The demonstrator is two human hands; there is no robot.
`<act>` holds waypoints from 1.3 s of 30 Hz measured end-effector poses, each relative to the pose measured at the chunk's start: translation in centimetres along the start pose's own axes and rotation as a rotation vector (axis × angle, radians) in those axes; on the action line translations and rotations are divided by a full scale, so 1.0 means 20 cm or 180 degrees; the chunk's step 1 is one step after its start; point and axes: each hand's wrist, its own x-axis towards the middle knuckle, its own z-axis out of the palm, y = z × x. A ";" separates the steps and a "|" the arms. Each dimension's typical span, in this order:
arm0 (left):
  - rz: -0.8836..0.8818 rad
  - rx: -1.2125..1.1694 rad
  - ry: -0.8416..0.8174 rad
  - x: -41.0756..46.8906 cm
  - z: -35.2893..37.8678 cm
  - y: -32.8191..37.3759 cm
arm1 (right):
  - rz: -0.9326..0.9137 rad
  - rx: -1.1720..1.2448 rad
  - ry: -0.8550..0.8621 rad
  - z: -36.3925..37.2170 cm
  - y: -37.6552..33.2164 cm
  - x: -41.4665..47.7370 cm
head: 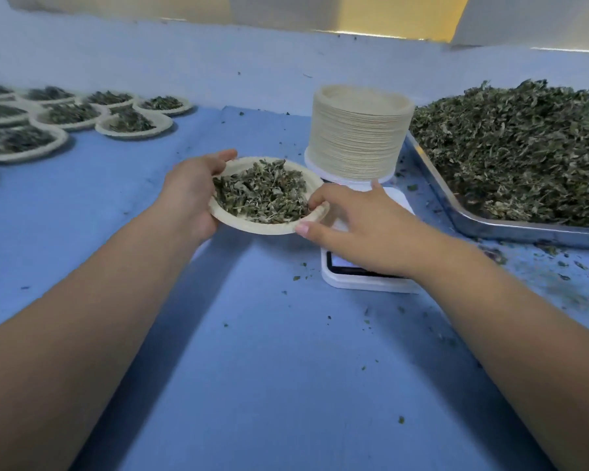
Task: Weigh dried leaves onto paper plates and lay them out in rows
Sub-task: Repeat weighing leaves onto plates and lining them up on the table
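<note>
With the left hand (191,195) cupping and the right hand (361,226) pinching the filled plate (252,228), carry it level to the far-left rows (130,134).

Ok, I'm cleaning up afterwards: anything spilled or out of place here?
Yes: loose leaf crumbs are scattered over the blue table around the scale and beside the metal tray. The held paper plate looks intact.

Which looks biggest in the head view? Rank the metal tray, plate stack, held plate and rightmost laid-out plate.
1. metal tray
2. plate stack and held plate: alike, unranked
3. rightmost laid-out plate, though farther away
</note>
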 end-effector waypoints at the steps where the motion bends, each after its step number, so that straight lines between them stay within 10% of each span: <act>1: 0.0005 0.0018 0.0114 0.00 -0.08 0.02 | -0.0050 -0.0031 -0.0049 0.03 -0.06 0.04; 17: 0.1028 0.2452 0.1033 0.31 -1.04 0.32 | -0.0593 0.0171 -0.0169 0.72 -0.70 0.72; 39: 0.1481 0.2919 0.1097 0.47 -1.20 0.31 | -0.0236 -0.0403 0.0073 1.04 -0.86 1.54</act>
